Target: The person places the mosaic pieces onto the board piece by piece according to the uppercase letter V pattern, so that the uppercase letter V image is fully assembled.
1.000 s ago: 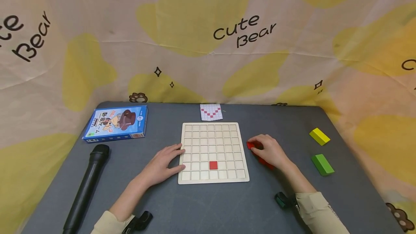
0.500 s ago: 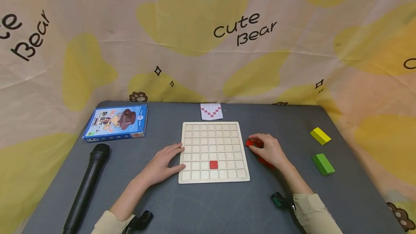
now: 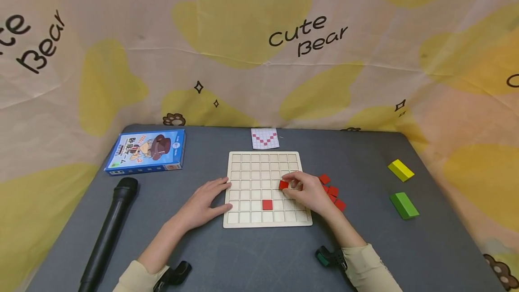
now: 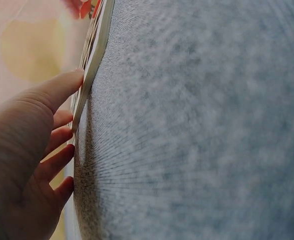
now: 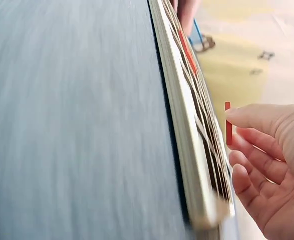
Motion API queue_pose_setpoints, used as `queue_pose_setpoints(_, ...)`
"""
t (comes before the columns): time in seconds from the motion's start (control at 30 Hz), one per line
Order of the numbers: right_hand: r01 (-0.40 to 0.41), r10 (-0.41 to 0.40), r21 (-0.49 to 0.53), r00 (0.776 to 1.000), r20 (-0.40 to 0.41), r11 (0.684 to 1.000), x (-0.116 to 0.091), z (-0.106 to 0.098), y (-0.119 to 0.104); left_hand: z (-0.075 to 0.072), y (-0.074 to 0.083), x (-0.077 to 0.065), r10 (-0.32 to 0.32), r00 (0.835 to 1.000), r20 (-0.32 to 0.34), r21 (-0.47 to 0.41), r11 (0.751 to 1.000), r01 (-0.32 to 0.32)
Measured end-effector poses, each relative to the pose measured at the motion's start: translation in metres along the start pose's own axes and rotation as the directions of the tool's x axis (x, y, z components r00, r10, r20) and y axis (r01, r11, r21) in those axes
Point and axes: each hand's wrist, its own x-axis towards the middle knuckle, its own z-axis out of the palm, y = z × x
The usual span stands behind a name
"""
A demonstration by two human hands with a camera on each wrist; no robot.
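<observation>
A red tile (image 3: 283,185) is pinched between the thumb and fingers of the right hand (image 3: 307,190), over the right half of the white board (image 3: 245,217). A second red tile (image 3: 267,205) sits in a lower square. The left hand (image 3: 207,204), thumb spread wide from the fingers, touches the board's left edge. Loose red tiles (image 3: 333,191) lie just right of it.

Head view forward-down, close-up wrist views, board (image 3: 260,185) in all.
</observation>
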Motion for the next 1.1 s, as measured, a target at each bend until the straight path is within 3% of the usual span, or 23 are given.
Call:
queue_pose_setpoints(0.33,0.049,-0.053,0.054,0.996,0.075,0.997,0.008,0.031,-0.024,0.001,0.0,-0.001,-0.012,1.0,0.002,-0.001,1.0,0.012)
queue_pose_setpoints(0.6,0.115,-0.119,0.033,0.985,0.127,0.993,0.015,0.048,-0.035,0.002,0.0,-0.001,-0.022,1.0,0.006,0.0,1.0,0.022)
queue_pose_setpoints(1.1,0.152,-0.152,0.009,0.981,0.12,0.988,0.015,0.053,-0.041,0.001,0.0,-0.001,-0.02,1.0,0.001,-0.002,1.0,0.02)
